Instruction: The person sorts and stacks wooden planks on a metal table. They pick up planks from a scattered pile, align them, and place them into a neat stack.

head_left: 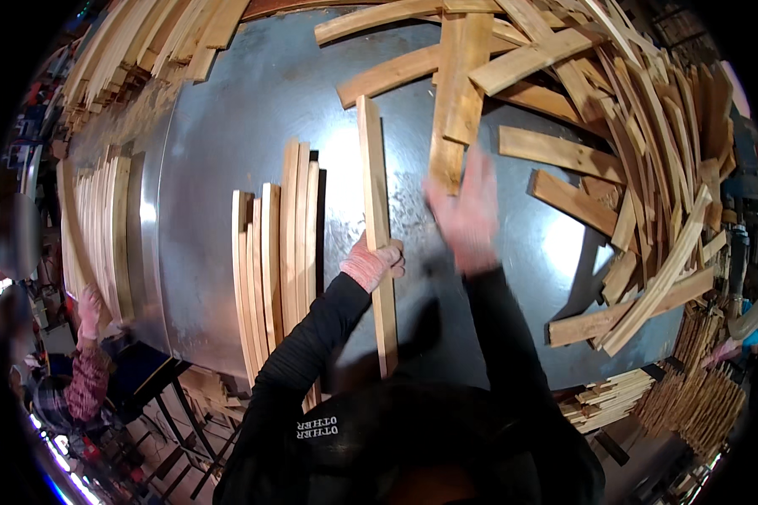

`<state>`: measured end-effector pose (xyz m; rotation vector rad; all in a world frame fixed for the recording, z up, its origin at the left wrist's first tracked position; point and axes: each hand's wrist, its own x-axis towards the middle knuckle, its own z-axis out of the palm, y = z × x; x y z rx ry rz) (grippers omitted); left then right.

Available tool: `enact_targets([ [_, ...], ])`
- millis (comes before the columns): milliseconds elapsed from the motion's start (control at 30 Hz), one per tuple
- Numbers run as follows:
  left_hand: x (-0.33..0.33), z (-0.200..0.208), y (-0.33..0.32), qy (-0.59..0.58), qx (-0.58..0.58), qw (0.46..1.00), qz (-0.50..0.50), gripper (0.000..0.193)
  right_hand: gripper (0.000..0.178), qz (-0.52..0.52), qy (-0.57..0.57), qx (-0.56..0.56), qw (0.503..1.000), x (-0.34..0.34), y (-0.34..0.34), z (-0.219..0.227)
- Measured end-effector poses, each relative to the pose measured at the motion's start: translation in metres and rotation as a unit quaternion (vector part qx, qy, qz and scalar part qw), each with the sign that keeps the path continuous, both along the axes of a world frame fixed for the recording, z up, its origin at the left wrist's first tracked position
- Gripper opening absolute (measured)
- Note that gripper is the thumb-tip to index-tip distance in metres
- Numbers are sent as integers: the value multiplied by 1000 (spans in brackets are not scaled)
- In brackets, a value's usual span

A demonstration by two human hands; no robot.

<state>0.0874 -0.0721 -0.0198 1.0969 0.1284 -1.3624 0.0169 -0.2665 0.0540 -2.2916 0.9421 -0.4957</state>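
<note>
My left hand (372, 263), in a pink glove, grips a long narrow wooden slat (373, 177) that lies lengthwise on the grey metal table (227, 109). My right hand (467, 215) is blurred, fingers spread, hovering just below the near end of a wider slat (456, 101) and holding nothing. To the left of the gripped slat lies a neat row of several slats (278, 252) placed side by side.
A loose heap of wooden slats (640, 143) covers the table's right side and far edge. More stacked slats sit at the far left (101, 227) and top left (152, 42). Another person's gloved hand (88, 307) rests at the left stack. Bundles of slats (691, 396) lie lower right.
</note>
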Motion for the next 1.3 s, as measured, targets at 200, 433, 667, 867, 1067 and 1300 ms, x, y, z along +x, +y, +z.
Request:
enact_targets([
  [200,-42,35,32,-410,263,867,-106,35,106,-165,201,-19,965,84,-76,-46],
  [433,-57,24,110,-512,424,724,-187,49,86,-9,15,291,957,1,-43,-40],
  [667,-57,16,75,-515,375,758,-138,44,52,153,-234,757,591,-160,87,-57],
  [867,-55,30,41,-473,367,791,-127,57,57,23,-80,664,743,-165,115,-32],
  [1067,-61,11,49,-462,320,819,-115,67,45,30,-139,658,740,-166,130,-52],
  [1300,-47,8,109,-691,456,549,-116,79,53,97,-209,747,624,-216,75,-53],
])
